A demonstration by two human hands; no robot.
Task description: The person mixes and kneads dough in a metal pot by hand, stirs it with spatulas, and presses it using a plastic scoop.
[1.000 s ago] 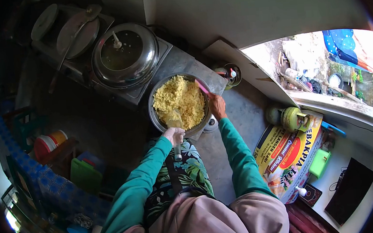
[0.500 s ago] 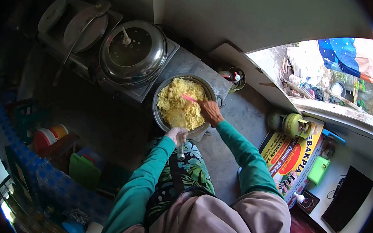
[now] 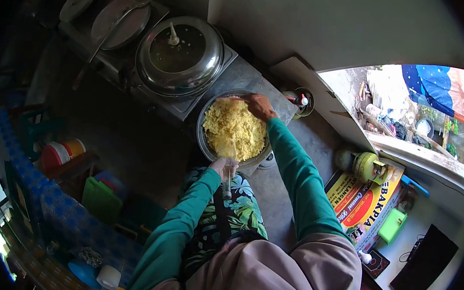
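A wide metal pot [image 3: 203, 145] holds a heap of yellow, grainy food [image 3: 236, 125] that looks like rice. My left hand [image 3: 224, 168] is at the near rim, closed around a clear-handled rice paddle [image 3: 227, 188]; its translucent blade reaches into the yellow food. At the pot's far right rim, my right hand [image 3: 262, 107] is closed on a pink utensil [image 3: 239, 97]. Little of that utensil shows, and its working end is hidden or blurred in the food.
Beyond the pot, a large lidded pan [image 3: 179, 56] sits on the stove [image 3: 228, 58]. A long-handled ladle [image 3: 119, 28] lies across a round lid farther left. To the right are a green gas cylinder [image 3: 369, 167] and a printed box [image 3: 375, 202]. A blue patterned table [image 3: 45, 192] stands left.
My right hand has moved with the pink utensil from over the middle of the food to the far right rim. My left hand keeps its grip. The view has shifted slightly.
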